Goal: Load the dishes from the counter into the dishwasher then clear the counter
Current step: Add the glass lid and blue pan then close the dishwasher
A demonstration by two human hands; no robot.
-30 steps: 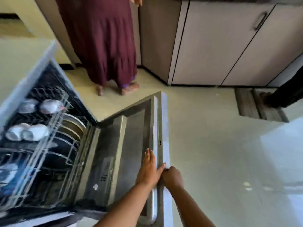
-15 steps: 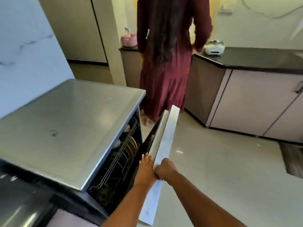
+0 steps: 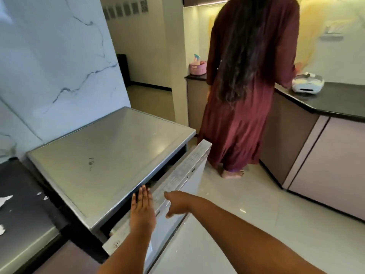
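The dishwasher door (image 3: 183,180) stands nearly upright, tilted a little outward from the dishwasher (image 3: 110,161), leaving a narrow dark wedge of gap along its top edge; nothing inside can be made out through it. The door's top rim is a flat, brushed grey metal strip with faint printed markings, and its outer face is a smooth pale panel. The dishwasher's top is a broad, square slab of matte stainless steel with a dull sheen and a small dark smudge near its middle.

The left hand (image 3: 142,210) lies flat over the door's top rim, palm down, fingers (image 3: 142,194) straight and pressed together, tips reaching toward the gap. The right hand (image 3: 176,203) rests on the door's rim just beside it, thumb out; its fingers curl over the outer edge and are mostly hidden, so I cannot tell their grip.

To the left sits a dark counter (image 3: 21,196) with white flecks. Behind rises a white marble-veined wall (image 3: 55,62). Beyond the door, a person in a long maroon dress (image 3: 243,115) stands barefoot on the glossy cream floor (image 3: 227,196), facing a black counter top (image 3: 335,101) over lilac cabinets (image 3: 331,167), where a white appliance (image 3: 308,85) rests.
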